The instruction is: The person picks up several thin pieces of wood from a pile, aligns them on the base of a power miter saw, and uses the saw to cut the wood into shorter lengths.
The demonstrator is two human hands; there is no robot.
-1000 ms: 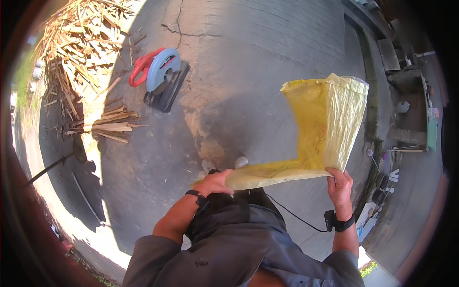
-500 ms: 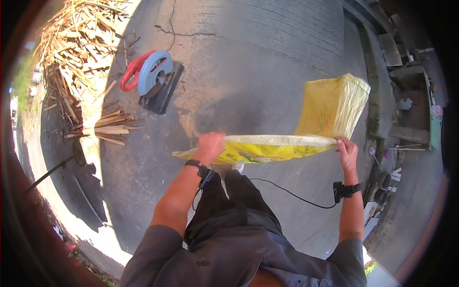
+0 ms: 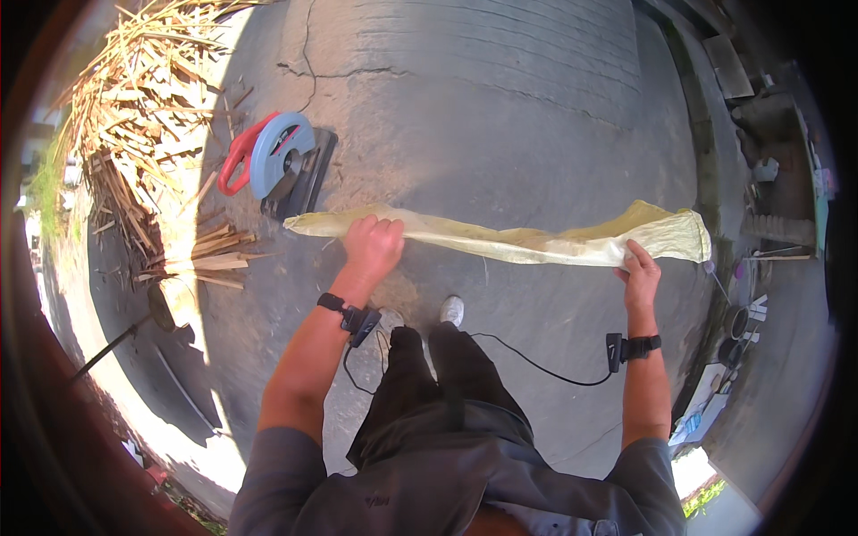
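Note:
A yellow woven sack [image 3: 509, 243] stretches sideways in front of me, seen nearly edge-on as a long narrow band. Near its left end, my left hand [image 3: 374, 246] is closed in a fist around the edge. My right hand [image 3: 639, 272] pinches the pale edge toward the other end between thumb and fingers. Beyond that hand, the right end of the sack flares out, wrinkled and whitish. The sack's printed face is hidden from view. Both wrists wear black straps with small devices.
A cut-off saw [image 3: 284, 161] with red handle and grey-blue guard stands on the concrete at the left. Behind it lies a heap of split wood strips [image 3: 152, 98], with a smaller bundle [image 3: 207, 253] nearer. Black cable [image 3: 545, 373] hangs by my legs. A low kerb [image 3: 702, 134] runs along the right.
Both hands have moved forward, away from my body, with the sack. Its raised right end has dropped, and the yellow printed side has turned out of sight.

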